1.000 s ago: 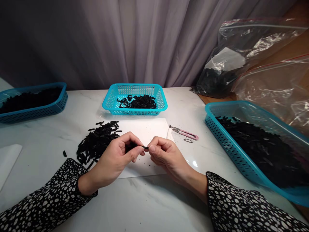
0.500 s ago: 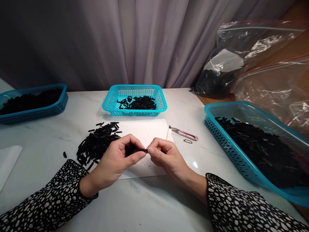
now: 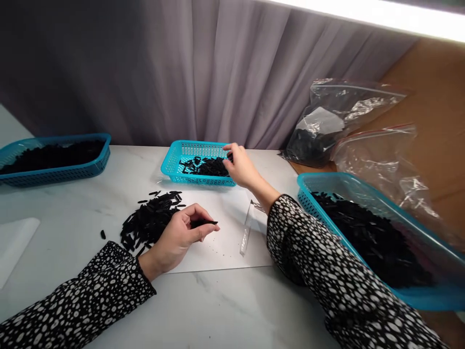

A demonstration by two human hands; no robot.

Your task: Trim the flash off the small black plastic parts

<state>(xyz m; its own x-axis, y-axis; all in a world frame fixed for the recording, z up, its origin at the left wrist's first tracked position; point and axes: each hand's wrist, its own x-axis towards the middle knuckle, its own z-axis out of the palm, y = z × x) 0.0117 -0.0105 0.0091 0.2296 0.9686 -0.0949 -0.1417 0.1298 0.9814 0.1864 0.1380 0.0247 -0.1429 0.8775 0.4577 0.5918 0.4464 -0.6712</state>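
Note:
My left hand [image 3: 183, 235] is closed around small black pieces [image 3: 199, 223] above the white sheet [image 3: 221, 259], one tip poking out past the thumb. My right hand [image 3: 240, 167] reaches over the right end of the middle blue basket [image 3: 170, 157], fingers apart, with something dark between or behind them that I cannot make out as held or lying beyond. Black strips [image 3: 207, 167] lie in that basket. Beside my left hand, a loose pile of black strips [image 3: 148, 218] covers the sheet's left edge.
A clear-handled tool [image 3: 246, 230] lies on the sheet, next to scissors [image 3: 257, 206] partly hidden by my right sleeve. Blue baskets of black pieces stand at left [image 3: 54, 172] and right [image 3: 327, 218]. Plastic bags [image 3: 323, 121] rest behind the right one.
My right hand has left my left hand and moved up and forward to the middle basket; its fingers have spread. My left hand stays near the pile. The view has tilted up slightly.

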